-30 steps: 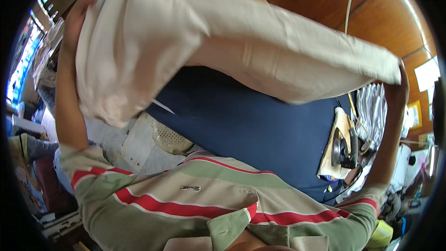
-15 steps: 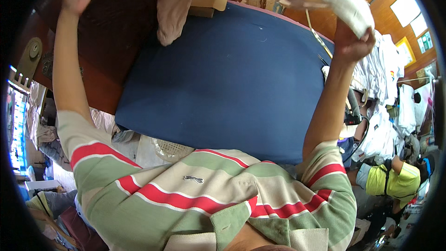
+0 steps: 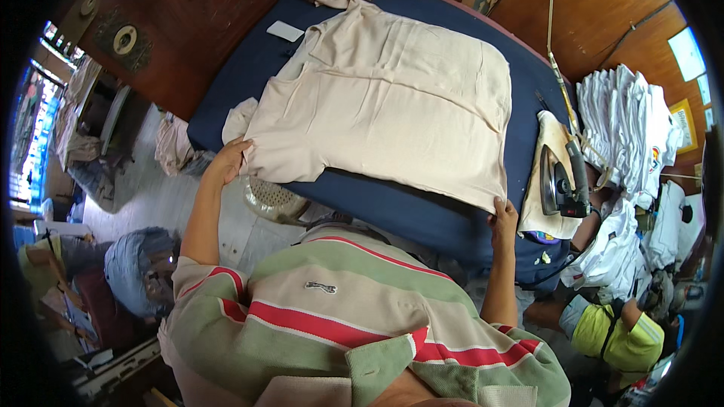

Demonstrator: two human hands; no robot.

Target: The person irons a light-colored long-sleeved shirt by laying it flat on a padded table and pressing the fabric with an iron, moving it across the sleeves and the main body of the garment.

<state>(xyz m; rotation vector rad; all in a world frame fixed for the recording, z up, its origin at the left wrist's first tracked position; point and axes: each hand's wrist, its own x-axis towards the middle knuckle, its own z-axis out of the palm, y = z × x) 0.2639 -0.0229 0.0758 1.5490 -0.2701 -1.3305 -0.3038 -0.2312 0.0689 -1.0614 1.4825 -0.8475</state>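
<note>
Beige garment (image 3: 407, 120) in both hands (image 3: 226, 161) (image 3: 504, 220) perhaps overhangs edge of blue table (image 3: 407, 207).

No words or numbers can be read. Well right of the beige garment (image 3: 392, 117), pale sheets (image 3: 686, 55) and a yellow-edged notice (image 3: 683, 126) hang on the wall, their print too small to tell; nearer it on that side, a white garment bears a small coloured emblem (image 3: 657, 154). Below the beige garment, a striped polo shirt (image 3: 302, 362) carries a small wordless chest emblem (image 3: 321, 287).
</note>
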